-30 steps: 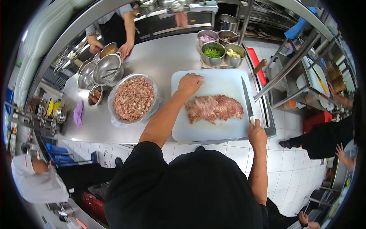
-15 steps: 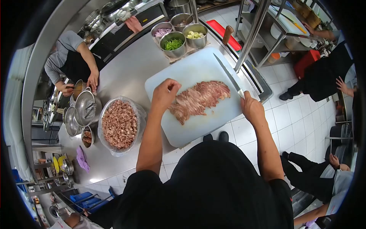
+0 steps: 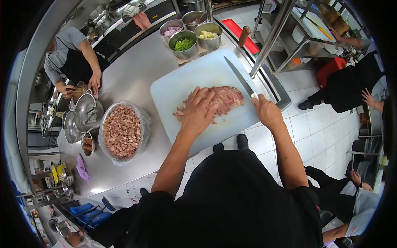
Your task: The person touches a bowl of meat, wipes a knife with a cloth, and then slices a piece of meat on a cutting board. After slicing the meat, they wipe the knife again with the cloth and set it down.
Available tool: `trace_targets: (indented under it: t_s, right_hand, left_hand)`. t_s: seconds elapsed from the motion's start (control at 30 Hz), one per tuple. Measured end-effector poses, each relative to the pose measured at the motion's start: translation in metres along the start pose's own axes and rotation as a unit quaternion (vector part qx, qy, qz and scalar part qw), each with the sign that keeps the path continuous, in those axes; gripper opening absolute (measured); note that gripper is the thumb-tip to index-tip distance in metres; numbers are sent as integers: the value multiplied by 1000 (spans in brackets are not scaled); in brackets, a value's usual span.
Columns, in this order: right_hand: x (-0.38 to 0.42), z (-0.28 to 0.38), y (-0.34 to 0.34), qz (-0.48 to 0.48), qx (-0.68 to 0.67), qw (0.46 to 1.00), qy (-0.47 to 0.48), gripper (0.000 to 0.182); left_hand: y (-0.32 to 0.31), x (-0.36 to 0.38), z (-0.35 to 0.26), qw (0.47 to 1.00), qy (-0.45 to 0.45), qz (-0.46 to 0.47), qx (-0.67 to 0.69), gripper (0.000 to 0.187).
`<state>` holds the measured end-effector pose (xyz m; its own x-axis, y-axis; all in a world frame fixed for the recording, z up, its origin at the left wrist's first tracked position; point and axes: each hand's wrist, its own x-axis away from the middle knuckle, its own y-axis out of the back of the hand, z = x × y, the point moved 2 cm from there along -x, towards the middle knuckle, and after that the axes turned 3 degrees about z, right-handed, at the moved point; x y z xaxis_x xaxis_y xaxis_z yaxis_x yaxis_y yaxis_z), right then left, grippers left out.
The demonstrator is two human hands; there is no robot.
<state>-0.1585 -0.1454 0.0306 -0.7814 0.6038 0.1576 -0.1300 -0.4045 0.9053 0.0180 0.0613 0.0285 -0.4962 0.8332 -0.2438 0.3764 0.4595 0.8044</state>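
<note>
Sliced raw meat (image 3: 226,98) lies in a row on a pale blue cutting board (image 3: 173,80). My left hand (image 3: 198,110) rests flat on the left part of the meat, fingers extended and covering some of it. At the board's right edge, my right hand (image 3: 268,110) is closed round the handle of a knife (image 3: 240,76), whose blade points away from me over the board. Left of the board stands a plastic-lined bowl of diced meat (image 3: 123,131).
Metal pots of green vegetable (image 3: 183,44), purple pieces (image 3: 171,29) and yellowish pieces (image 3: 208,35) stand beyond the board. Metal strainers (image 3: 88,111) and a purple cloth (image 3: 82,167) lie left. A co-worker (image 3: 76,53) works at the far left; others stand right.
My left hand has come down onto the meat, and its fingers have spread from a curled pose. My right hand still holds the knife. The whole view has shifted slightly.
</note>
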Motion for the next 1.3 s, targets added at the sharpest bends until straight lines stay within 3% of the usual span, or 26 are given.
trace_targets:
  t_s: [0.3,0.4,0.47,0.5,0.57,0.67,0.7,0.8,1.0,1.2,1.3]
  right_hand:
    - [-37,-28,18,40,39,993,104,32]
    - [-44,-35,18,64,34,990,123,32]
    - [-45,-37,23,79,28,984,158,31]
    - [-47,-39,22,84,26,981,170,31]
    - [-53,-43,21,87,20,976,200,29]
    - [-58,-46,24,101,23,964,244,29]
    - [-59,-46,25,110,32,961,251,27]
    - [-60,-46,24,111,50,957,263,26]
    - [-61,-36,20,121,60,955,266,33]
    - [-92,13,32,147,158,937,274,29]
    - [-88,44,53,228,145,941,202,30]
  left_hand:
    - [-68,-35,-33,984,-5,76,-161,69]
    - [-66,-41,-43,980,36,99,-169,68]
    - [-68,-46,-27,991,64,86,-76,65]
    - [-68,-45,-18,994,75,77,-33,63]
    - [-38,-42,-37,965,171,-89,175,48]
    - [-23,-36,-44,963,180,-181,91,38]
    - [-25,-32,-46,965,181,-173,73,33]
    - [-44,-25,-44,986,88,-123,-68,30]
    - [-77,-32,-44,990,-19,-120,-78,25]
    - [-70,-35,-33,997,-13,-77,-14,22]
    - [-66,-39,-24,998,-40,-44,-10,20]
